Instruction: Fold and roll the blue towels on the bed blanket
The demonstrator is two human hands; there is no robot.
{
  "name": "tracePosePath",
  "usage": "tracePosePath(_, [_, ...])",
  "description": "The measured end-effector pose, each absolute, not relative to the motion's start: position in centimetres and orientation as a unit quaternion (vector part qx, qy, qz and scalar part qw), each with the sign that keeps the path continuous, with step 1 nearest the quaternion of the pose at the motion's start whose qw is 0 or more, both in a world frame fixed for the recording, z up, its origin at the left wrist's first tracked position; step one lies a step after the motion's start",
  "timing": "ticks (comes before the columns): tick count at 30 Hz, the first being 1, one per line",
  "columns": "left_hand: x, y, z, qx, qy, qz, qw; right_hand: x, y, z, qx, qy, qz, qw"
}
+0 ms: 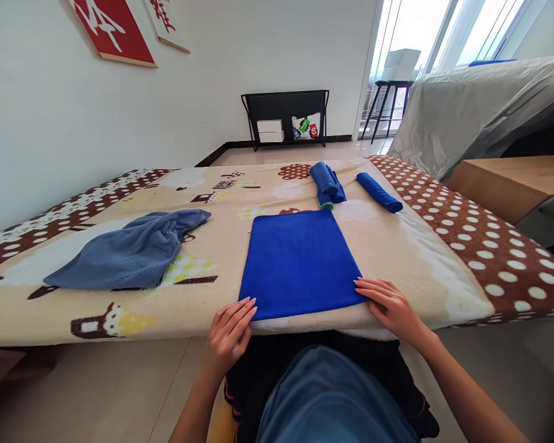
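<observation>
Blue top (335, 400), red-edged black bottoms (247, 372), bare forearms (466, 381)

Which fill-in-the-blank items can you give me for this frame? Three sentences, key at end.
1. The flat cloth touched by the left hand and right hand is bright ____.
2. The crumpled grey-blue cloth lies to the ____ of the flat cloth.
3. On the blanket, the brown border is dotted in ____.

Missing words: blue; left; white.

bright, glare at window (409, 24), stretched edges
</observation>
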State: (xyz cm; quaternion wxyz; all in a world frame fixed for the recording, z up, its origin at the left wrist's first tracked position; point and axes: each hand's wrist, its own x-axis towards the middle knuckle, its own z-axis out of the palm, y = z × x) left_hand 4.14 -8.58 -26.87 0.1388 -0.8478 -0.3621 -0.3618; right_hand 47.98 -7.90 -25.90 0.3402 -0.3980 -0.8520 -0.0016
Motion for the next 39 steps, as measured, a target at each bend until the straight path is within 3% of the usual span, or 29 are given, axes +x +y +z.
tracePosePath(15, [1.3, -9.7, -24.4, -0.845, -0.416, -0.304, 0.145, 49.4, -8.7, -24.2, -0.402, -0.866, 0.02, 0.297])
tracePosePath(24, [1.5, -9.5, -24.1, -0.802, -0.433, -0.405, -0.065, 49.4, -8.2, -24.0, -0.429, -0.825, 0.125, 0.346])
tracePosePath(29, [1.7, -9.1, -23.9, -0.768, -0.481, -0.405, -0.122, 48.7, -8.0, -23.8, -0.461, -0.802, 0.131, 0.358])
tracePosePath(39, [4.9, -7.9, -25.2, -0.658, -0.612, -0.437, -0.032, 46.8, -6.6, -25.1, -0.538, -0.759, 0.04, 0.364])
